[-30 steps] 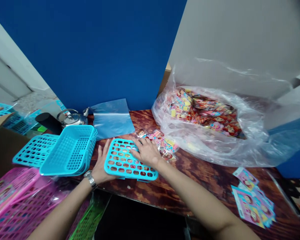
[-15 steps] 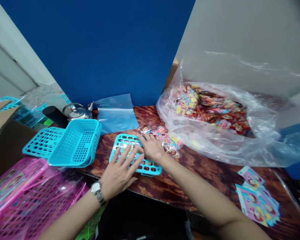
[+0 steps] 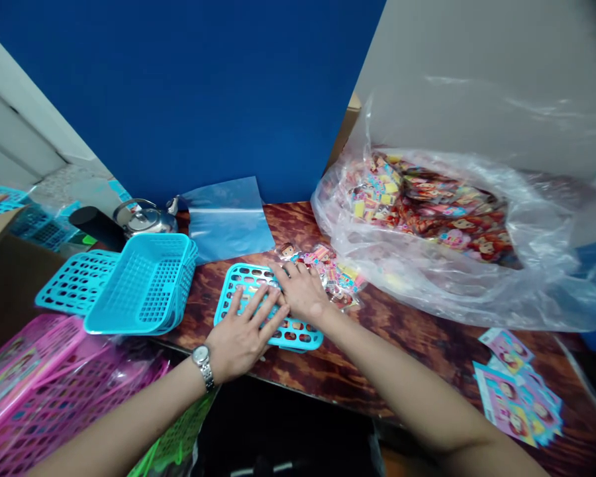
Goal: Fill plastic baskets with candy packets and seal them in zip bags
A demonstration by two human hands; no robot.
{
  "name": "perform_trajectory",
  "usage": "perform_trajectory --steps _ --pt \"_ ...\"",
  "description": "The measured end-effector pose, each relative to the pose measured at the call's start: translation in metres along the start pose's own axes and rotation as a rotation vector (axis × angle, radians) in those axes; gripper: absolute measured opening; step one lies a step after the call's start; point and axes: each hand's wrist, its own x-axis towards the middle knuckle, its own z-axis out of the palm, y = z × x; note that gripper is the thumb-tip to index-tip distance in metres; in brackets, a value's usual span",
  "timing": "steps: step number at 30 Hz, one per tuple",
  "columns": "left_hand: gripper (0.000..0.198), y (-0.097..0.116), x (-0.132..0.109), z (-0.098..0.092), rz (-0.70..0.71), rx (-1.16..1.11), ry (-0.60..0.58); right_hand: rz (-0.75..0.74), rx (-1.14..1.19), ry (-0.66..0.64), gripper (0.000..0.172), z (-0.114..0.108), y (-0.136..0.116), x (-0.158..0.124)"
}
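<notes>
A light-blue plastic lid with rows of oval holes (image 3: 302, 338) lies flat on the wooden table, near its front edge. My left hand (image 3: 246, 334), with a watch on the wrist, rests on the lid's left and middle part, fingers spread. On the lid's upper right lies my right hand (image 3: 300, 291), palm down with its fingers stretched out; its thumb side meets the left fingertips. Behind the right hand sits a small pile of clear packets with colourful printed pieces (image 3: 332, 268). What is under the lid is mostly hidden.
Stacked light-blue baskets (image 3: 142, 281) stand at left beside another holed lid (image 3: 79, 281), above pink baskets (image 3: 44, 391). A kettle (image 3: 149, 218) and a clear plastic sheet (image 3: 228, 218) lie behind. Right are a big clear bag of packets (image 3: 442, 285) and printed cards (image 3: 519, 391).
My left hand has moved slightly forward and now lies flatter on the lid. The right hand stays almost where it was. The whole view has shifted a little.
</notes>
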Motion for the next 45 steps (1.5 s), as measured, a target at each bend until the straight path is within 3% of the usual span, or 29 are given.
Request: perform_trajectory --steps 8,13,19,24,29,39,45 --pt "0.063 0.003 -0.004 0.013 0.011 -0.021 0.021 -0.004 -0.005 0.0 0.052 0.0 -0.001 0.0" --pt "0.069 0.004 -0.004 0.004 0.01 -0.085 0.056 -0.002 -0.005 0.017 0.052 -0.003 -0.002 -0.001" --pt "0.071 0.002 0.0 0.001 -0.177 -0.101 0.12 -0.011 0.08 0.033 0.04 -0.009 0.004 0.005" --pt "0.073 0.001 0.002 0.01 -0.121 -0.035 0.103 -0.033 0.179 -0.038 0.031 -0.013 0.01 0.021" --pt "0.082 -0.005 0.005 0.009 -0.109 -0.042 0.05 -0.041 0.265 -0.006 0.027 -0.013 0.012 0.031" --pt "0.081 -0.016 0.01 0.005 -0.049 -0.147 -0.007 -0.051 0.796 -0.325 0.018 -0.005 0.036 0.056" --pt "0.077 -0.016 0.012 0.004 -0.051 -0.179 -0.023 -0.071 0.831 -0.339 0.019 -0.001 0.037 0.059"
